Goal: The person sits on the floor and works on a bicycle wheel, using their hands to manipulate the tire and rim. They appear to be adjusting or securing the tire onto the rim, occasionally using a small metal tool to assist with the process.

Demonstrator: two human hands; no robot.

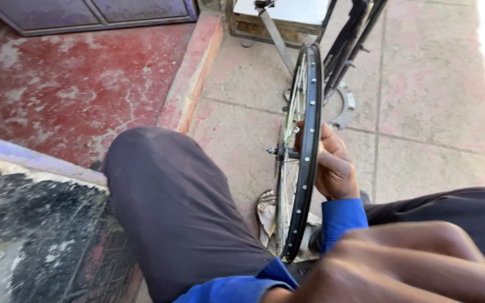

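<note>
- Between the knees, upright on the paving, a bare bicycle wheel rim (pixel 308 151) is steadied; its lower edge sits by a crumpled rag (pixel 266 216).
- Right of the rim, at axle height, one hand (pixel 332 165) is seen with fingers curled around the rim.
- Nearer the camera than the rim, the other hand (pixel 416 264) is blurred; its grip cannot be told.
- Risk, as judged: with one-handed support, the rim may be tipped toward the bicycle frame (pixel 352 39) behind it.
- Fingers beside the spokes (pixel 293 106) may be pinched if the wheel is spun.
</note>
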